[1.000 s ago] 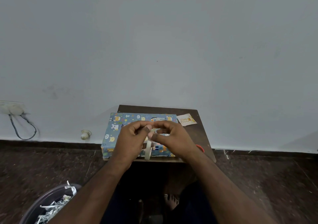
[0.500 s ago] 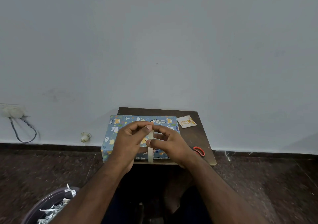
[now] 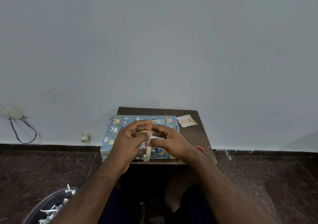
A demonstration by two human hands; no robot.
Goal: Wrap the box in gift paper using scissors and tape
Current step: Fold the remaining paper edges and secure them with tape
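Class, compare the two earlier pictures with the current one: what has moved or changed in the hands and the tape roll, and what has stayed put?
Little changed. Both hands, left hand and right hand, still hold the tape roll over the wrapped box, fingertips working at its top edge; the roll turned from slightly tilted to near upright. The box, birthday card and red-handled scissors stayed put on the table.

Blue animal-print wrapped box (image 3: 120,129) lies flat on table; tape roll (image 3: 147,152) upright above it.
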